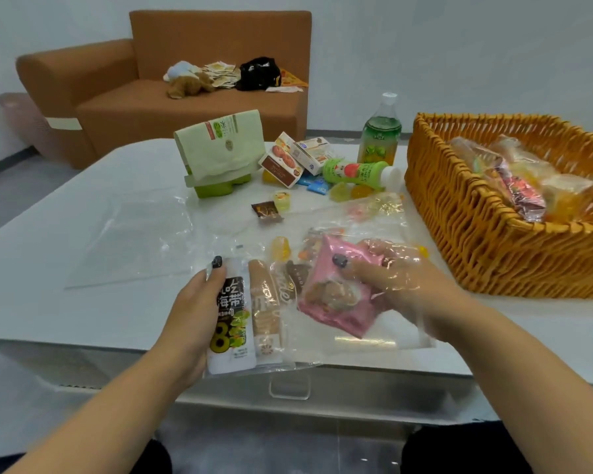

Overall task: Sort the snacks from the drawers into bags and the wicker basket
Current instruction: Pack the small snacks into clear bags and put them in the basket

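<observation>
The right hand (401, 278) is inside a clear bag (367, 333) lying on the table (48, 302), just left of the basket (476, 241), and it pinches a pink packet (336, 289) between thumb and fingers. The left hand (199, 309) grips the bag's near-left edge, thumb over a white seaweed pouch (231, 330) and a tan wafer pack (266, 313) already inside.

The packet looks light, puffed and crinkly; its glossy film is probably slippery, and its contents may crush, so a gentle hold by the sealed edges would seem best. The bag is thin, limp film that clings and wrinkles, so it probably needs its mouth held open.

The basket is stiff woven wicker, boxy, holding soft wrapped snacks. Farther left of it lie small jelly cups (281, 200), cardboard boxes (281, 162) and a toppled plastic bottle (360, 172).
</observation>
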Action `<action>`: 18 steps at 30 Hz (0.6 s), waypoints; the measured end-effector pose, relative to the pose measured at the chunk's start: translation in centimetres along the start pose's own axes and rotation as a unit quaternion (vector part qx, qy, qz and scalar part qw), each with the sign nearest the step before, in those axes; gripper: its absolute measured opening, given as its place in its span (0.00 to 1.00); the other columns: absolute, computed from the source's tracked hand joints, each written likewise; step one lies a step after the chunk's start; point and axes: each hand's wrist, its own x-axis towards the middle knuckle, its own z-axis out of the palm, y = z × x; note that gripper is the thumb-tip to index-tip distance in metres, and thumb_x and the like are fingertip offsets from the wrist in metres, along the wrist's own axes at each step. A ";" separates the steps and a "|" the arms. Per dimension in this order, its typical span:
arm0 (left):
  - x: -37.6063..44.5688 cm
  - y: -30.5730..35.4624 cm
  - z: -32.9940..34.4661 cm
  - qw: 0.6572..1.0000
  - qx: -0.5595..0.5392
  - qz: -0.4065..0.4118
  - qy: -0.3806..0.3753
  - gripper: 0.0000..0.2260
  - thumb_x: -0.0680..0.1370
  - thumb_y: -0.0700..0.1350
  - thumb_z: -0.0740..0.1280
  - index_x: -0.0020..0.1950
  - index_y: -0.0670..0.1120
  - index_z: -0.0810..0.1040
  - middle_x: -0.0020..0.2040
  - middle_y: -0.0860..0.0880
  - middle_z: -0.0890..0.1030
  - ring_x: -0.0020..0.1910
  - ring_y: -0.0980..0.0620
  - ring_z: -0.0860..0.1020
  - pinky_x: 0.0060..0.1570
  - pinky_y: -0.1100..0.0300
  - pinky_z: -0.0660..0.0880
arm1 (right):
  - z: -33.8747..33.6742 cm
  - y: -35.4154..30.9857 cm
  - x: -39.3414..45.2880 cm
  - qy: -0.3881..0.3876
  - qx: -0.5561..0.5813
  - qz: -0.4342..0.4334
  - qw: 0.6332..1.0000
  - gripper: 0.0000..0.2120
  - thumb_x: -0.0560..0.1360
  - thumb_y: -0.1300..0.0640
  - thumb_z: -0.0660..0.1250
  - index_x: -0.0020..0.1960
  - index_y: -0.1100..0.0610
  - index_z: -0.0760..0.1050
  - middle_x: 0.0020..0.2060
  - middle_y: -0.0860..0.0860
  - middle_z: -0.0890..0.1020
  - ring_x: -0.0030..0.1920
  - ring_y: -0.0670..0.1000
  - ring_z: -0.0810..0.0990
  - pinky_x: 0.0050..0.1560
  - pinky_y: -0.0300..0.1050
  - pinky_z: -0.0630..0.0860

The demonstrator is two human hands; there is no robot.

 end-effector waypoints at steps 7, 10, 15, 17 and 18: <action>1.2 0.9 -1.2 0.998 0.020 0.013 0.055 0.13 0.83 0.54 0.59 0.52 0.48 0.79 0.40 0.48 0.86 0.37 0.48 0.84 0.37 0.54 0.78 | -5.1 -1.3 0.7 0.002 0.131 0.062 0.989 0.18 0.63 0.61 0.68 0.54 0.59 0.78 0.37 0.59 0.81 0.30 0.53 0.81 0.27 0.42 0.79; 1.3 0.9 -1.5 0.998 0.045 0.008 0.050 0.13 0.83 0.54 0.59 0.54 0.48 0.79 0.44 0.47 0.86 0.42 0.46 0.84 0.45 0.47 0.81 | -5.7 -1.1 0.3 -0.154 -0.015 0.143 0.978 0.16 0.64 0.61 0.69 0.51 0.52 0.83 0.36 0.61 0.80 0.27 0.51 0.77 0.24 0.38 0.74; 1.2 0.6 -1.8 0.998 0.065 -0.009 0.025 0.13 0.83 0.53 0.59 0.56 0.47 0.78 0.43 0.45 0.86 0.38 0.47 0.84 0.43 0.48 0.80 | -4.7 -0.6 0.3 -0.237 -0.051 0.190 0.951 0.20 0.70 0.60 0.72 0.60 0.49 0.80 0.41 0.61 0.83 0.33 0.54 0.80 0.30 0.38 0.76; 0.9 0.5 -1.8 0.997 0.073 -0.018 -0.001 0.13 0.83 0.52 0.59 0.54 0.46 0.79 0.40 0.45 0.85 0.35 0.47 0.84 0.40 0.51 0.79 | -4.5 0.0 0.6 -0.226 -0.036 0.162 0.960 0.19 0.76 0.58 0.66 0.65 0.48 0.76 0.55 0.69 0.79 0.46 0.64 0.78 0.44 0.52 0.77; 0.8 0.5 -1.7 0.997 0.075 -0.021 -0.012 0.13 0.83 0.52 0.59 0.54 0.46 0.79 0.41 0.45 0.86 0.36 0.46 0.84 0.40 0.50 0.79 | -4.4 0.3 0.8 -0.221 -0.039 0.148 0.963 0.18 0.78 0.57 0.64 0.66 0.46 0.75 0.58 0.69 0.77 0.49 0.67 0.77 0.49 0.58 0.74</action>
